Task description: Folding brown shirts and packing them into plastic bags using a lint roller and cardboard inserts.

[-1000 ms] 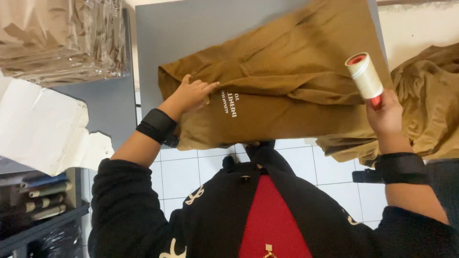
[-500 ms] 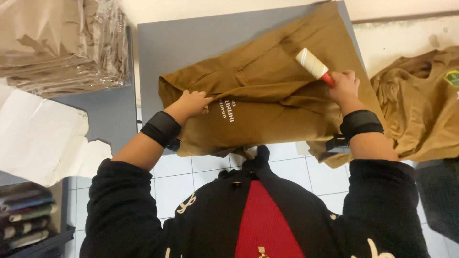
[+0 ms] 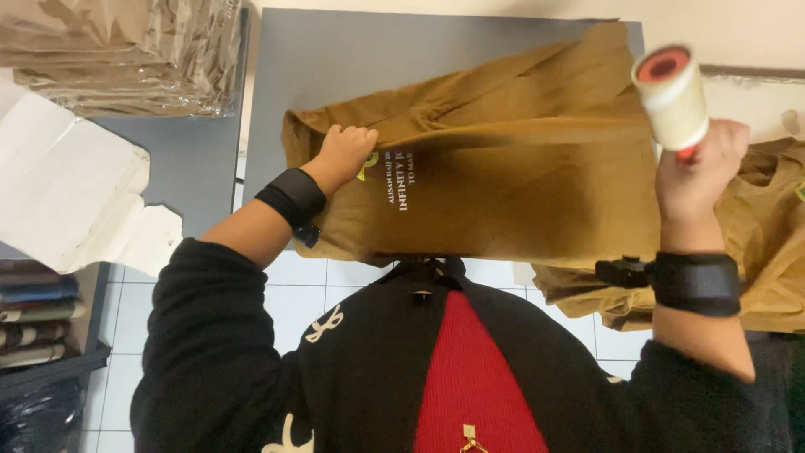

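A grey table (image 3: 352,75) carries a brown garment (image 3: 520,184) spread flat, its lower edge hanging toward the person. White print shows on the cloth near its left side. To the right lies a heap of more brown clothes (image 3: 771,243), and at the top left sits a stack of bagged garments (image 3: 126,50) beside a sheet of white paper (image 3: 67,193).

The left hand (image 3: 345,153) presses down on the garment's left end, fingers curled and closed on a fold of cloth, pinning it. The right hand (image 3: 700,172) is closed around the red handle of a lint roller (image 3: 671,96), which is lifted clear of the fabric, above its right edge, roll end tilted toward the camera.

The work looks to be between strokes of cleaning the cloth. The next pass would likely call for bringing the roll down flat onto the fabric and drawing it along, while the left hand keeps the cloth taut so it does not bunch.
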